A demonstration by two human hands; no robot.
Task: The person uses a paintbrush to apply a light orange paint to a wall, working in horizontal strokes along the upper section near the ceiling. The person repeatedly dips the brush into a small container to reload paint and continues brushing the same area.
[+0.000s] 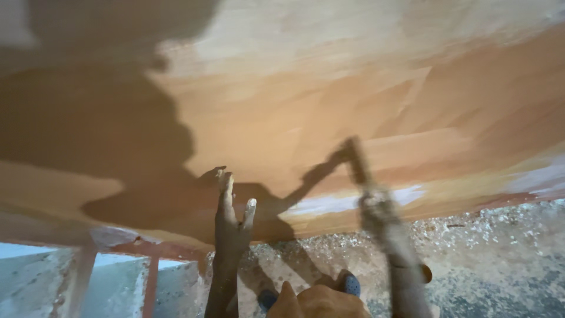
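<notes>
My left hand [231, 219] reaches forward with its fingers spread, and the fingertips rest on a wet orange-brown plastered wall [306, 100]. My right hand [376, 209] is blurred with motion and coated in pale plaster. It grips a thin handled tool [355, 158] whose tip touches the wall. I cannot tell what kind of tool it is because of the blur. Both forearms are smeared with plaster. The shadows of my head and arms fall on the wall at the left and centre.
A speckled grey floor [488, 253] spattered with plaster runs along the base of the wall. My blue shoes [351, 284] and a knee [318, 301] show at the bottom. A reddish metal frame [150, 277] stands at the lower left in front of a pale surface.
</notes>
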